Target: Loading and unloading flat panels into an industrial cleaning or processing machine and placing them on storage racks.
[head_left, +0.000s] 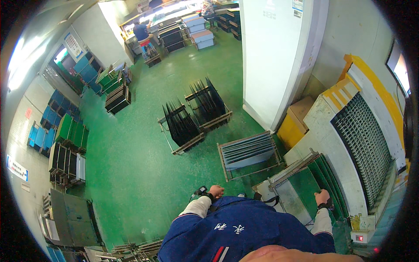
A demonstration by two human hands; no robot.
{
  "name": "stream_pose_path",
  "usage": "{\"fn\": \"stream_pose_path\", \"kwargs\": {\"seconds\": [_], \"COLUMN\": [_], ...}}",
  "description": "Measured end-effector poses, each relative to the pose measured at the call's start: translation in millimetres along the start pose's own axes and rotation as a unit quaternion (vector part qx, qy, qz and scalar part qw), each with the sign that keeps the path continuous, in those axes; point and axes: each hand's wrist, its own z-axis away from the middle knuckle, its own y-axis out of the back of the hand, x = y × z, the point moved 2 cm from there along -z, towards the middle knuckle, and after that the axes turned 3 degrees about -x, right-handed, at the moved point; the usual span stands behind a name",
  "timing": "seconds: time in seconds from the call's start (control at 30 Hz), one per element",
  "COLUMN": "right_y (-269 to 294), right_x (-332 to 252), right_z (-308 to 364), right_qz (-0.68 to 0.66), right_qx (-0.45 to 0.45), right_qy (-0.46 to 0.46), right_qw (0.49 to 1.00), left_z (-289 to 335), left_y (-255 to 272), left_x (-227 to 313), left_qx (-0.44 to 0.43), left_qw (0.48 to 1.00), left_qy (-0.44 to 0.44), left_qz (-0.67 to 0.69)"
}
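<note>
At the lower right, my right hand is closed on the top edge of a green panel. That panel stands upright in a metal rack with several more green panels beside it. My left hand is curled into a loose fist in front of my body, above the floor, and no object shows in it. Dark bands with devices circle both wrists. Just ahead of me is another rack holding a row of blue-grey panels.
Two racks of thin black panels stand mid-floor. A slatted conveyor-like machine is close on my right, with a cardboard box by the white column. Loaded racks line the left wall. A person sits at the far bench.
</note>
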Motion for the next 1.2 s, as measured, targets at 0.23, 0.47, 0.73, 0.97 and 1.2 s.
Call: {"fn": "stream_pose_path", "kwargs": {"seconds": [0.23,0.47,0.73,0.97,1.2], "right_y": [5.6,3.7,2.7,1.0,4.8], "right_x": [-5.5,-3.5,-3.9,-6.1,-4.9], "right_z": [-0.7,1.1,0.8,14.0,-0.4], "right_qz": [-0.008,-0.004,-0.01,-0.02,-0.035], "right_qx": [-0.004,0.01,-0.002,0.005,0.007], "right_qy": [-0.009,-0.003,-0.008,-0.016,0.021], "right_qw": [1.0,1.0,1.0,1.0,0.999], "left_z": [-7.8,4.2,2.4,-3.1,-52.5], "left_y": [1.9,-0.9,0.7,-4.0,2.2], "left_x": [-5.2,6.1,8.0,13.9,-32.2], "left_qx": [-0.003,0.03,0.031,0.002,-0.17], "left_qw": [1.0,0.997,0.997,0.991,0.976], "left_qy": [-0.002,0.002,0.005,0.013,0.033], "left_qz": [0.011,-0.072,-0.072,-0.13,0.129]}}
